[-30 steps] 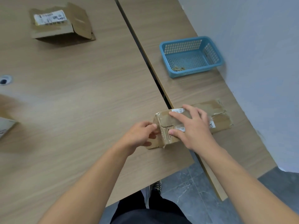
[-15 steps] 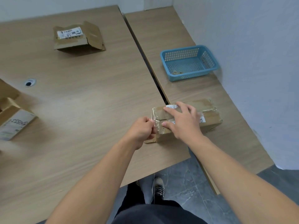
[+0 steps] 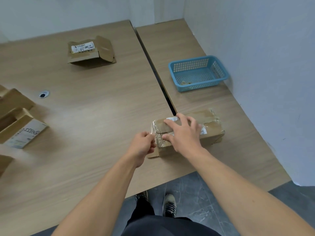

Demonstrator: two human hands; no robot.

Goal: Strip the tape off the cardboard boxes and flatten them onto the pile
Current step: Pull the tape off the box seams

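Wood-grain counter (image 3: 85,108) carries opened boxes (image 3: 18,128) at far left, not yet flattened. Left hand (image 3: 143,144) pinches clear tape (image 3: 157,133) at the near end of the taped box (image 3: 212,126), while the right hand (image 3: 185,133), fingers spread, presses it down. Stripping looks barely begun.

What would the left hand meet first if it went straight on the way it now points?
The left hand, pinching clear tape, would almost at once meet the taped end of the cardboard box, probably near the right hand.
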